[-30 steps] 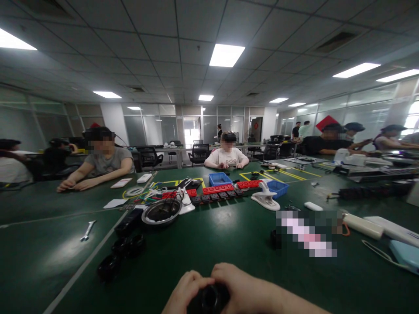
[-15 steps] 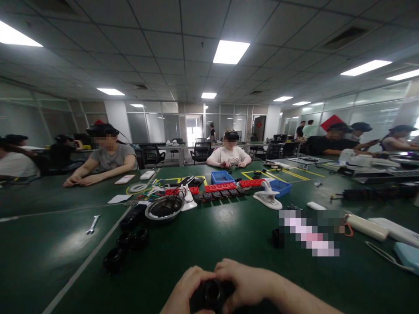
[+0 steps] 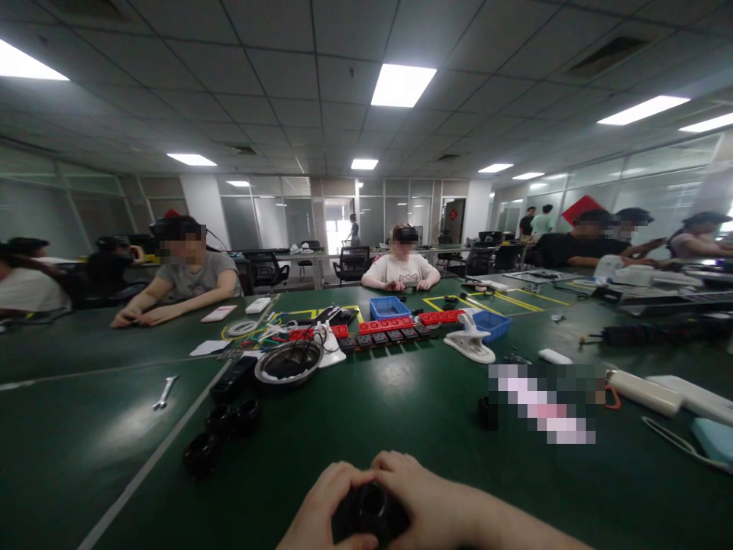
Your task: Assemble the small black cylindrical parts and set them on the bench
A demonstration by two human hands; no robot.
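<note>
Both my hands close around a black round part [image 3: 375, 504] with a hole in its top, low at the near edge of the view. My left hand [image 3: 321, 508] grips it from the left, the thumb along its near side. From the right, my right hand [image 3: 421, 493] wraps over it, fingertips meeting those of the left hand at the far side. The underside of the part is hidden. Ahead and to the left, several similar black ring-shaped parts [image 3: 200, 452] rest on the green table [image 3: 366, 412]. Another dark part [image 3: 486, 412] stands to the right.
A metal bowl [image 3: 268, 374] with dark contents, a white clip stand [image 3: 469, 347], red socket strips [image 3: 386, 325] and blue bins [image 3: 389, 308] lie mid-table. A wrench [image 3: 166, 392] lies left. Co-workers sit around the table, one person [image 3: 401, 271] opposite me.
The right hand has turned slightly around the black part, and its fingers now sit closer over it. The view has shifted slightly; the parts on the table stay in place.
</note>
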